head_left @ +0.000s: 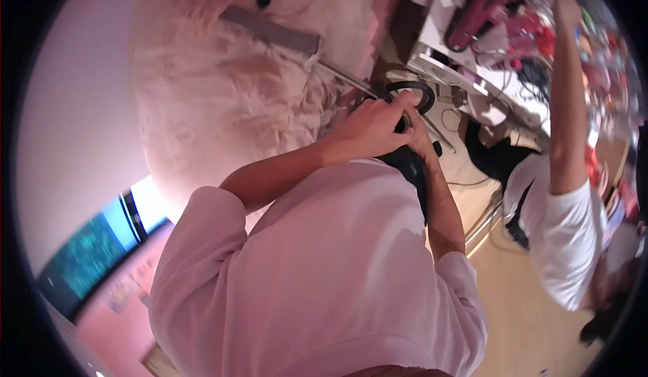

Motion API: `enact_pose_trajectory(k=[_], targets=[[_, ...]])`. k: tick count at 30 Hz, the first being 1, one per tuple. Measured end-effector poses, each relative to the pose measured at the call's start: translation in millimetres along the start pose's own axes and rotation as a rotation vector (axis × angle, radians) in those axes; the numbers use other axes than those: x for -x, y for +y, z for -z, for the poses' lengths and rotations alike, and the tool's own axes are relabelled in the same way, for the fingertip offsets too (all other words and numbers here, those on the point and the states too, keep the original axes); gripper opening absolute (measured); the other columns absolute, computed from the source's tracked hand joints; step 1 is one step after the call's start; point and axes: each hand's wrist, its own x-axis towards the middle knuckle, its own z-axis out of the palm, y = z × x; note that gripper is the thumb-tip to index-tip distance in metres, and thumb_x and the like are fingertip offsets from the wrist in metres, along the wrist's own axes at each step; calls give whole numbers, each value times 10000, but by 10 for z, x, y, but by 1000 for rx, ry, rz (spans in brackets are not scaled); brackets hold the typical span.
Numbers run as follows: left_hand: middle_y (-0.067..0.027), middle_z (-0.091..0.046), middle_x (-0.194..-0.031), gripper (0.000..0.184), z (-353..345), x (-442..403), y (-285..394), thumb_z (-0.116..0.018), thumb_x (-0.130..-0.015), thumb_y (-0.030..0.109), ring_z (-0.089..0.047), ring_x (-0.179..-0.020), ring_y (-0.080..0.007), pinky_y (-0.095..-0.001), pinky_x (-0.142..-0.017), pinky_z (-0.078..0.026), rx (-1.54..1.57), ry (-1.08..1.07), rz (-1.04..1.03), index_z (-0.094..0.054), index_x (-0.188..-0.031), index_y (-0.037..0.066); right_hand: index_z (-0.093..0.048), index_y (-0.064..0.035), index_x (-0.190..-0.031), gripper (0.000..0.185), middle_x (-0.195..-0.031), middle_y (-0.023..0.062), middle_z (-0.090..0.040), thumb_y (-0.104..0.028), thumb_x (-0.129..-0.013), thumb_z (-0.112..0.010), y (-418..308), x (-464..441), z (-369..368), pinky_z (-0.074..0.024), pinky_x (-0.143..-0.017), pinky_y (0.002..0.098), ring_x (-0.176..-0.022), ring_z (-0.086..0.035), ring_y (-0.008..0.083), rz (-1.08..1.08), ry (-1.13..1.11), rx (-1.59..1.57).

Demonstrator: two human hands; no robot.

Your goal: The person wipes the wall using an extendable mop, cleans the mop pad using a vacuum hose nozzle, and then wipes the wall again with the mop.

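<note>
The room was washed in pinkish light, with a ruffled bed cover (196,107) spread ahead of you on the left, a lit screen (84,255) low at that side, and a crowded white desk (437,18) ahead on the right, where a co-worker in a white sleeve (567,249) stretched an arm (569,120) toward the clutter. Out in front of your body, your left hand (370,126) and right hand (418,134) met with their fingers bunched close together at the near end of a metal pole (345,75); they overlapped so much that you could not tell from this view whether either was pinching the pole or just touching it. A black ring (430,95) stood just beyond the fingers. The pole lay on a slant — its long axis ran from your hands forward and to your left — and its thick grey head (270,31) was over the bed cover, well apart from your fingers. That placed your left hand on the grey head's side and so nearer to it, with your right hand farther off along the same line.
</note>
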Motion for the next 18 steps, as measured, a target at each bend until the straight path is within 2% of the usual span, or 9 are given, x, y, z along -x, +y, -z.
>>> enact_pose_trajectory(k=[2, 4, 6, 9, 11, 13, 14, 16, 18], targets=[[-188, -735, -1024, 496, -84, 161, -83, -754, -866, 227, -706, -970, -394, -486, -897, -534, 22, 122, 36, -516, -1289, 128, -592, -98, -1401, 701, -1422, 157, -597, -96, -709, -705, -6, -94, -27, -392, -1174, 434, -1385, -500, 386, -47, -105, -114], [-226, -717, -824, 614, -250, 193, -130, -745, -852, 289, -699, -805, -456, -534, -823, -555, 90, 227, -7, -481, -1359, 66, -597, -81, -1372, 676, -1369, 161, -608, -79, -704, -703, -103, -197, 71, -431, -1125, 424, -1311, -549, 395, 255, -164, 55], [-241, -729, -960, 731, -258, 208, -72, -797, -825, 344, -710, -849, -434, -480, -846, -570, 90, 202, -48, -470, -1416, 64, -609, -58, -1305, 580, -1311, 164, -612, -97, -738, -727, -140, -183, 188, -467, -1069, 422, -1226, -592, 404, 228, -244, 41], [-142, -710, -1238, 684, -13, 148, -479, -796, -880, 275, -715, -1040, -225, -358, -934, -541, 721, -74, -153, -488, -1431, 11, -614, -43, -1206, 450, -1265, 182, -625, -37, -782, -763, -229, -7, 381, -498, -1023, 410, -1186, -616, 405, 283, -210, 112], [-118, -695, -1252, 586, 140, -54, -1339, -766, -922, 229, -676, -1108, -202, -350, -979, -518, 554, 468, 28, -531, -1392, -31, -615, -32, -1219, 461, -1256, 194, -647, 8, -780, -750, -154, 193, 515, -495, -1041, 413, -1208, -618, 406, 325, -78, 120], [-191, -665, -1264, 761, 352, -416, -2714, -796, -908, 292, -650, -1168, -295, -387, -1038, -485, 295, 953, 362, -441, -1511, -5, -615, -26, -1224, 464, -1266, 198, -651, 7, -781, -749, -166, 480, 623, -493, -1049, 413, -1223, -617, 408, 265, -18, 126], [-220, -615, -1356, 956, 524, -454, -2889, -836, -863, 394, -606, -1239, -313, -427, -1075, -450, 306, 1068, 501, -338, -1554, -39, -617, -26, -1228, 463, -1287, 196, -649, 4, -785, -748, -189, 621, 643, -491, -1056, 409, -1244, -613, 403, 208, -1, 115], [-153, -571, -1408, 1167, 680, -748, -3913, -879, -661, 695, -572, -1224, -282, -481, -1027, -484, 524, 1177, 674, -475, -1443, -72, -634, -19, -1224, 429, -1335, 190, -644, 15, -811, -747, -137, 856, 648, -484, -1075, 402, -1291, -606, 382, 135, 42, 103], [-127, -605, -1349, 1061, 821, -988, -3856, -861, -722, 631, -587, -1210, -257, -477, -977, -515, 855, 1080, 757, -487, -1449, -45, -653, -9, -1211, 402, -1324, 182, -652, 31, -824, -756, -280, 1062, 596, -485, -1081, 405, -1279, -619, 369, -3, 115, 142]])
